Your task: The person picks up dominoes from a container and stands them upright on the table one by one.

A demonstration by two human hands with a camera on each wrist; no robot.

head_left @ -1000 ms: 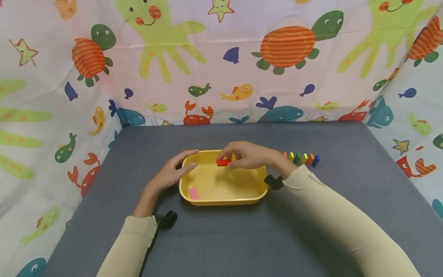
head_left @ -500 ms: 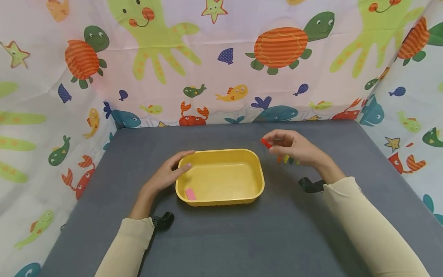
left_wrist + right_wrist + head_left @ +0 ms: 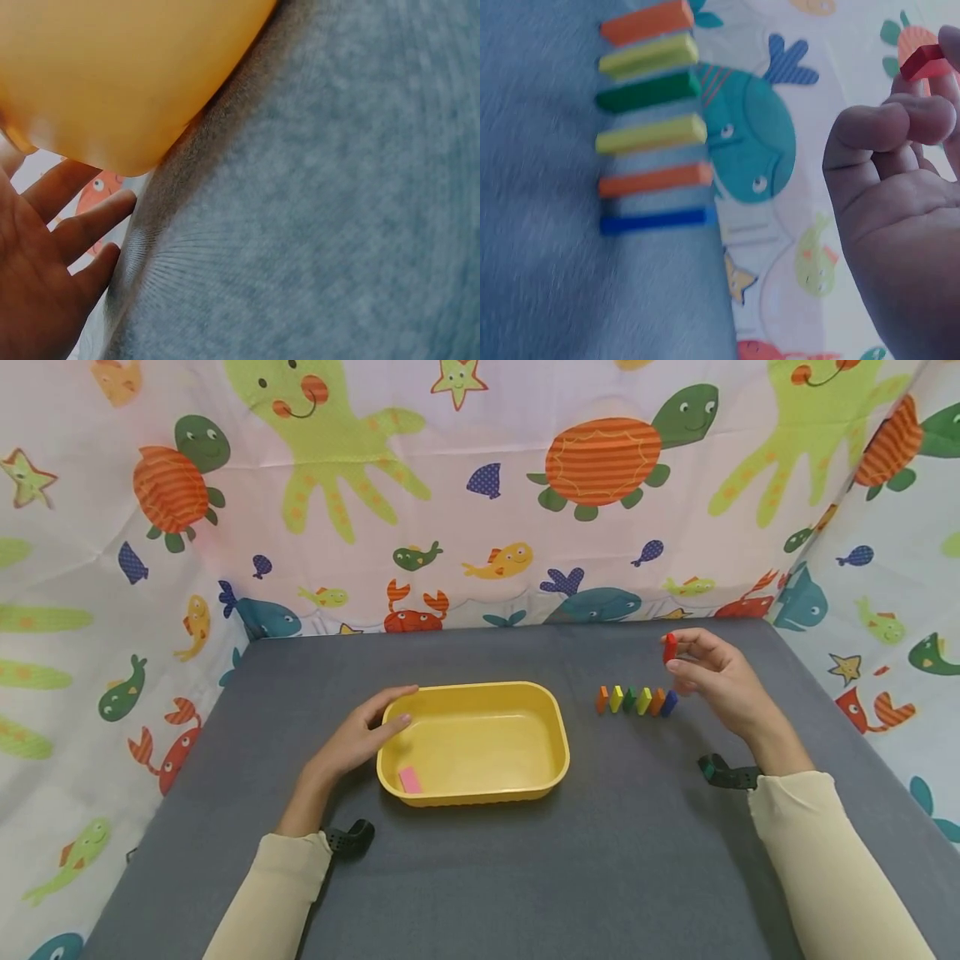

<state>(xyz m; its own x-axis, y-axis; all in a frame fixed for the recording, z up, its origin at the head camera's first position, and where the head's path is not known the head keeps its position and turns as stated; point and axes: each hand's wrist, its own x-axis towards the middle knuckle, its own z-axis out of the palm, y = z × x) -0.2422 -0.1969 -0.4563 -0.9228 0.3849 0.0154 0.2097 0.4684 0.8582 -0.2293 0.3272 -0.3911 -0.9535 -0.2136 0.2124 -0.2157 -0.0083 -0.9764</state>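
My right hand (image 3: 726, 687) pinches a red domino (image 3: 670, 648) upright between thumb and fingers, raised above the grey table. Just left of that hand, a row of standing dominoes (image 3: 643, 701) runs orange, yellow, green, yellow, orange and blue. In the right wrist view the blue domino (image 3: 658, 221) is at the near end of the row, and part of the held red domino is hidden by the fingers. My left hand (image 3: 358, 737) holds the left end of a yellow tray (image 3: 472, 797), thumb over the rim and fingers outside. A pink domino (image 3: 410, 780) lies in the tray's front-left corner.
The grey tabletop (image 3: 495, 877) extends around the tray and the row. A cloth (image 3: 480, 518) printed with sea animals hangs along the back and both sides. Each wrist wears a black camera band.
My right hand has carried the red domino from above the tray rightward past the row to its blue end, turning it upright. The left hand stays on the tray; the view shifts slightly.
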